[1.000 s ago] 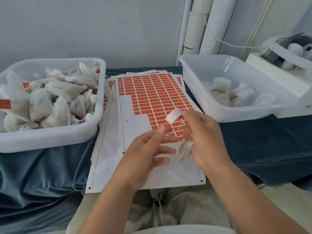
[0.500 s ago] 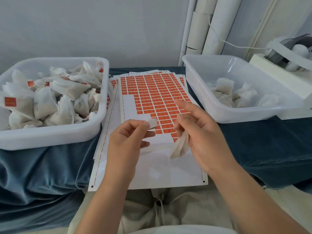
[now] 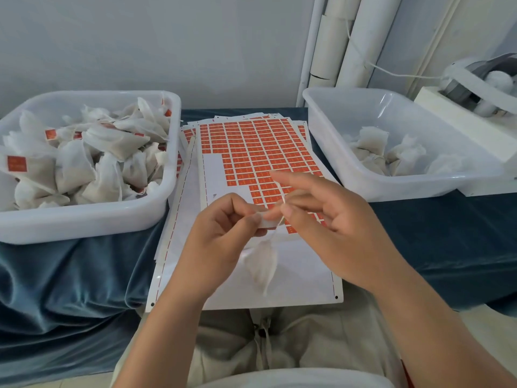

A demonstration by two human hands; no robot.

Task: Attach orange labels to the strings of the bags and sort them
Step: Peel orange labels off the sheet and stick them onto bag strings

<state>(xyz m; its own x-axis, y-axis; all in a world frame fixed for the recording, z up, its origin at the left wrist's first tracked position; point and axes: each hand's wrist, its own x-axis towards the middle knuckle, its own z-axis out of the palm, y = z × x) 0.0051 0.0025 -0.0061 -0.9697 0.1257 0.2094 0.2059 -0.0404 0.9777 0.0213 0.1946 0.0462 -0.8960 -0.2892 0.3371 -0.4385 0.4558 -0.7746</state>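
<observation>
My left hand pinches a small white-backed label between thumb and forefinger over the sticker sheet. My right hand pinches the thin string against that label, its other fingers spread. A small white bag hangs from the string below both hands. The sheet carries rows of orange labels, with a bare white patch at its near and left part.
A white tub on the left holds several bags with orange labels. Another white tub on the right holds a few plain bags. White rolls lean on the wall. A white machine stands far right. Blue cloth covers the table.
The label passed from my right hand to my left. Both hands then came together, and the bag now dangles lower on its string between them.
</observation>
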